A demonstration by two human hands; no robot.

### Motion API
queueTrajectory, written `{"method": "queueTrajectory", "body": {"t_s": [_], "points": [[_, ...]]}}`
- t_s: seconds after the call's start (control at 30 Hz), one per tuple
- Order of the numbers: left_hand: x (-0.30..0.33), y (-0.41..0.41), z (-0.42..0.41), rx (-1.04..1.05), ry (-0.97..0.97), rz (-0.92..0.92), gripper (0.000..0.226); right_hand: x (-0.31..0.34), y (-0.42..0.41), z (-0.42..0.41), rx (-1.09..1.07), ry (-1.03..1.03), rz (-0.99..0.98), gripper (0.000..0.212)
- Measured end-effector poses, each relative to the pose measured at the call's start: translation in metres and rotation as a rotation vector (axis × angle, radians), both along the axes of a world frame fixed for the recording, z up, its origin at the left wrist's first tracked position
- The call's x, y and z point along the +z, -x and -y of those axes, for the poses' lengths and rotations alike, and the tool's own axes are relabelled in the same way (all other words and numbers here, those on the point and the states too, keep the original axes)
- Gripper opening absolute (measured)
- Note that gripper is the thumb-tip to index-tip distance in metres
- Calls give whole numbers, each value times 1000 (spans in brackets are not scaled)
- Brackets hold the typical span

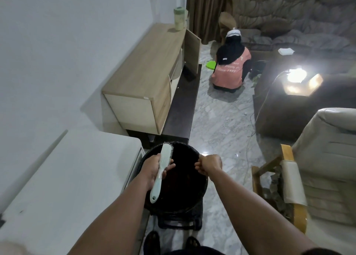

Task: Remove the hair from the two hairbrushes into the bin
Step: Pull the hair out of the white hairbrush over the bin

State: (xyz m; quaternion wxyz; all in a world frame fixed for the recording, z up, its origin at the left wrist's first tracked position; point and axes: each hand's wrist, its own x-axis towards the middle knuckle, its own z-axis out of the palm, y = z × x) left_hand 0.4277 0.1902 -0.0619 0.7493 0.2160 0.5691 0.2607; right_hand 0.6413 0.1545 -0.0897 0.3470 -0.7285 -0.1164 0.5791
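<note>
My left hand [153,170] grips a pale mint hairbrush [163,165] by the neck, bristles facing right, head pointing away from me. It hangs over the round black bin [196,197] on the floor in front of me. My right hand [209,167] hovers over the bin's right side with the fingers curled and pinched together; whether hair sits between them is too small to tell. Only one hairbrush is in view.
A white surface [67,177] runs along my left, touching the bin. A wooden cabinet [146,75] stands against the wall beyond. A person [230,67] crouches on the marble floor farther back. A cream armchair with wooden arms [308,170] is at right.
</note>
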Motion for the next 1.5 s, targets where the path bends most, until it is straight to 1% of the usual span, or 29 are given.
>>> {"method": "queueTrajectory", "body": {"t_s": [0.03, 0.07, 0.1, 0.13, 0.17, 0.23, 0.27, 0.33, 0.4, 0.43, 0.47, 0.5, 0.53, 0.63, 0.67, 0.7, 0.8, 0.9, 1.0, 1.1, 1.2, 1.33, 1.43, 1.5], "points": [[-3, 5, 1, 12, 9, -12, 36, 8, -2, 2, 154, 2, -20, 27], [-8, 7, 2, 10, 17, -37, 37, 13, -1, 4, 276, -15, -26, 25], [-11, 8, 4, -1, 27, -61, 39, 16, 3, 4, 351, -47, 14, 22], [-13, 8, 6, -15, 34, -83, 41, 15, 9, 3, 364, -71, 30, 30], [-13, 5, 7, -17, 35, -85, 40, 14, 18, 1, 353, -84, -2, 38], [-10, -2, 11, -9, 25, -86, 37, 13, 36, -1, 390, -95, -113, 36], [-8, -6, 12, -7, 13, -103, 35, 12, 43, -2, 417, -116, -122, 35], [-5, -9, 12, -8, -6, -118, 35, 11, 51, -5, 362, -169, -68, 30], [-3, -10, 12, -39, -23, -110, 40, 10, 53, -9, 194, -185, 6, 21], [-2, -9, 13, -64, -29, -119, 44, 7, 50, -11, 77, -177, 38, 16], [-1, -9, 14, -87, -32, -131, 46, 6, 46, -13, -28, -169, 62, 15], [0, -8, 15, -98, -35, -138, 47, 5, 40, -14, -80, -162, 95, 16], [1, -8, 17, -108, -38, -145, 46, 4, 35, -15, -67, -167, 123, 18], [7, -14, 25, -168, -61, -176, 39, 12, 35, -7, 183, -234, 95, 34], [9, -16, 27, -188, -79, -182, 39, 15, 37, -5, 236, -253, 82, 35], [9, -19, 30, -206, -104, -176, 38, 17, 38, -4, 240, -274, 72, 30], [8, -19, 41, -310, -209, -200, 27, 13, 31, -4, 152, -300, 94, 13], [-1, -16, 48, -355, -266, -270, 29, 3, 22, -4, 129, -282, 175, 8], [-1, -22, 53, -302, -290, -283, 30, 5, 25, -1, 136, -270, 151, 14], [2, -27, 58, -217, -309, -223, 27, 14, 31, -4, 157, -268, 90, 21], [7, -23, 59, -169, -313, -174, 25, 27, 31, -13, 134, -305, 101, 24], [22, -6, 62, -117, -359, -303, 10, 50, 43, -31, 166, -335, 110, 26], [30, 16, 59, -75, -417, -400, 6, 71, 67, -42, 214, -372, 97, 17], [36, 40, 64, -31, -459, -464, 10, 85, 95, -46, 268, -408, 103, 17]]}}
